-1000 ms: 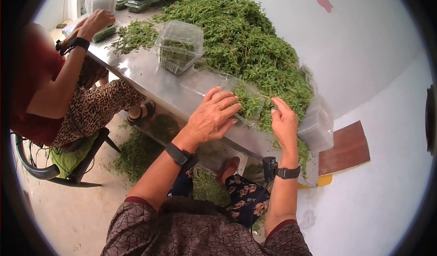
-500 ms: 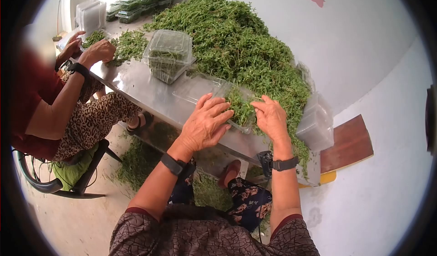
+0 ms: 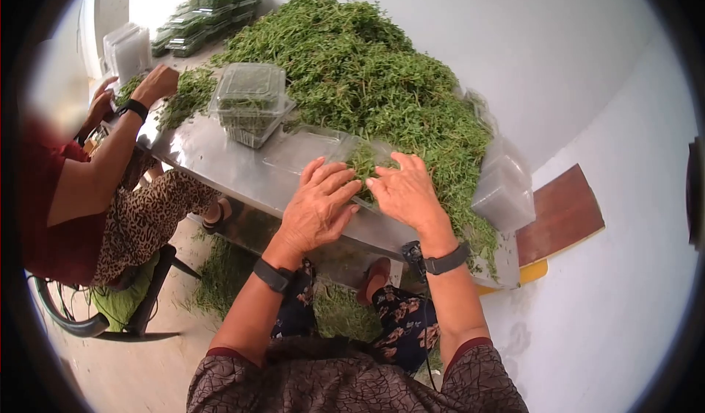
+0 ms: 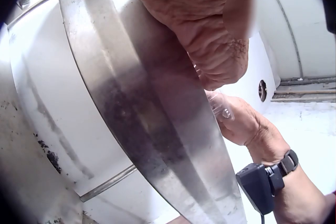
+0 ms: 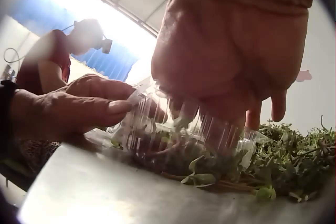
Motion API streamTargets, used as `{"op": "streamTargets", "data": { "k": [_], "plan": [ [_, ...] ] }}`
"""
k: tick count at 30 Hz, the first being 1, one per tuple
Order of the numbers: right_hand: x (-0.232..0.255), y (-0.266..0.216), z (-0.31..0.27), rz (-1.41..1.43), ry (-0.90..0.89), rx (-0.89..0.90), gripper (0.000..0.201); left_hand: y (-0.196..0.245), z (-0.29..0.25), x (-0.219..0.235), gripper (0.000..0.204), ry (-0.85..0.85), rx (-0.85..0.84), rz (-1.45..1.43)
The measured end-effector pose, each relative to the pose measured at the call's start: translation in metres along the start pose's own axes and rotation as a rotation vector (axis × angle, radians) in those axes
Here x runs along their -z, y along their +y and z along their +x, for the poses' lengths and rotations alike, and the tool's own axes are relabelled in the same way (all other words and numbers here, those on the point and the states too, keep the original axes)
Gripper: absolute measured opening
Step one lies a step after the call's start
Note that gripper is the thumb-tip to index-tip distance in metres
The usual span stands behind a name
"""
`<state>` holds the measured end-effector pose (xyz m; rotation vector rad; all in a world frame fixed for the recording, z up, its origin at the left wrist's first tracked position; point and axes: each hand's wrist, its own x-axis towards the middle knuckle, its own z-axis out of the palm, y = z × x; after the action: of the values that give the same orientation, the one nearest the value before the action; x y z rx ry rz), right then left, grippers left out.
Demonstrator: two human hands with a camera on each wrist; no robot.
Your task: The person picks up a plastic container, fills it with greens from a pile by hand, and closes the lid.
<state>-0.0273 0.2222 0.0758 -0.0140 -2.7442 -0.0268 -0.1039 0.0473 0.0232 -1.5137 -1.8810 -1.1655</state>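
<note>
An open clear plastic box lies on the metal table with its lid [image 3: 307, 148] spread to the left and green sprigs [image 3: 361, 159] in its tray. My left hand [image 3: 317, 203] rests at the tray's near left side, its fingers extended and thumb apart. On the right, my right hand [image 3: 410, 192] reaches over the tray, its fingers down among the sprigs. The right wrist view shows the tray wall [image 5: 149, 127] between my left hand [image 5: 68, 106] and right hand [image 5: 231, 56]. In the left wrist view, the table edge hides most of the box.
A large heap of greens [image 3: 352, 67] lies behind the tray. Closed boxes [image 3: 251, 101] stand to the left, empty stacked ones [image 3: 505, 192] at right. Filled boxes [image 3: 213, 12] are piled at the far left, where another person [image 3: 81, 214] works at the table.
My right hand has moved left and down onto the sprigs in the tray, closer to my left hand. The left hand stays by the tray. The head view has shifted slightly.
</note>
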Motion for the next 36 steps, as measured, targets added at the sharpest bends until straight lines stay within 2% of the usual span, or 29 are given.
{"op": "streamTargets", "data": {
  "k": [2, 4, 6, 7, 9, 10, 12, 15, 18, 20, 22, 26, 28, 33, 35, 36],
  "plan": [
    [0.007, -0.006, 0.001, -0.038, -0.118, -0.072, 0.043, 0.001, 0.001, 0.0, 0.039, 0.017, 0.015, 0.015],
    [0.009, -0.001, 0.003, -0.019, -0.134, -0.076, 0.044, 0.001, 0.001, -0.001, 0.039, 0.012, 0.003, 0.022],
    [0.013, -0.002, 0.004, -0.014, -0.228, -0.056, 0.043, 0.001, 0.001, -0.001, 0.039, 0.01, -0.003, 0.04],
    [0.014, 0.001, 0.002, -0.015, -0.223, -0.058, 0.043, 0.0, 0.0, -0.001, 0.039, 0.008, -0.003, 0.046],
    [0.015, 0.013, -0.002, 0.173, -0.058, -0.031, 0.032, -0.001, 0.001, -0.001, 0.039, 0.013, -0.001, 0.054],
    [0.024, 0.017, -0.003, 0.172, -0.062, -0.028, 0.032, -0.001, 0.001, -0.001, 0.039, 0.017, 0.003, 0.051],
    [0.046, 0.028, -0.005, 0.166, 0.04, -0.282, 0.025, 0.001, -0.001, -0.002, 0.039, 0.014, 0.014, 0.041],
    [0.053, 0.061, -0.006, 0.117, 0.05, -0.532, 0.032, -0.001, 0.0, -0.002, 0.039, 0.021, 0.013, 0.035],
    [0.054, 0.08, -0.008, 0.046, 0.005, -0.575, 0.033, -0.001, 0.0, -0.003, 0.038, 0.026, 0.019, 0.034],
    [0.053, 0.079, -0.01, -0.003, 0.01, -0.578, 0.032, -0.001, 0.0, -0.002, 0.038, 0.026, 0.021, 0.035],
    [0.051, 0.079, -0.01, -0.039, 0.101, -0.554, 0.031, -0.001, 0.0, -0.001, 0.038, 0.026, 0.023, 0.032],
    [0.047, 0.064, -0.014, 0.008, 0.043, -0.509, 0.029, -0.001, 0.001, -0.001, 0.038, 0.01, 0.026, 0.028],
    [0.034, 0.067, -0.013, -0.144, 0.074, -0.499, 0.031, -0.001, 0.001, -0.001, 0.039, 0.012, 0.018, 0.032],
    [0.033, 0.083, -0.012, -0.306, 0.072, -0.479, 0.045, -0.001, 0.001, -0.002, 0.039, 0.031, 0.009, 0.028],
    [0.038, 0.082, -0.004, -0.11, -0.134, -0.643, 0.052, -0.001, 0.001, -0.001, 0.038, 0.029, 0.021, 0.031],
    [0.034, 0.085, -0.003, -0.113, -0.131, -0.636, 0.052, -0.001, 0.002, 0.0, 0.038, 0.036, 0.022, 0.034]
  ]
}}
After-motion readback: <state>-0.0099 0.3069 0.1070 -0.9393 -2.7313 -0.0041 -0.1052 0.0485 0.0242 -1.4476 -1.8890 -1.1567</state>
